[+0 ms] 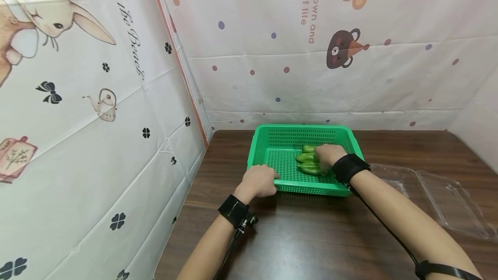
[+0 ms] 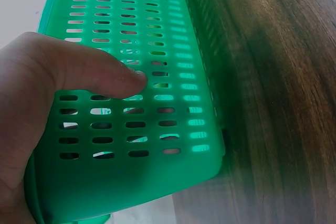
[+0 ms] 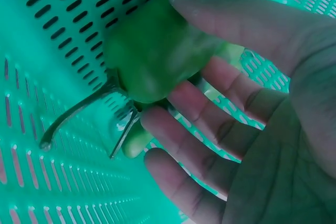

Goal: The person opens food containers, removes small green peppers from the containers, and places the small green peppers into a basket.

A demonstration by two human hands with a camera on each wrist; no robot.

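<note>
My left hand (image 1: 260,180) grips the front left corner of a green plastic basket (image 1: 299,187). In the left wrist view its thumb (image 2: 118,77) lies against the slotted outer wall, with the fingers hidden behind the rim. Inside the basket, toward the right, green peppers (image 1: 309,168) lie side by side. My right hand (image 1: 330,157) reaches over their right ends. Seen from the right wrist, the thumb lies on top of a thick green pepper (image 3: 152,51) and the fingertips come in along its side, so the hand holds it. A long curved stem (image 3: 79,111) sticks out from that pepper.
A clear plastic clamshell box (image 1: 439,198) lies unfolded on the brown wooden table (image 1: 311,237), right of the basket and partly behind the right forearm. Printed sheets (image 1: 241,85) hang behind and at the left of the table. A thin cable runs along each forearm.
</note>
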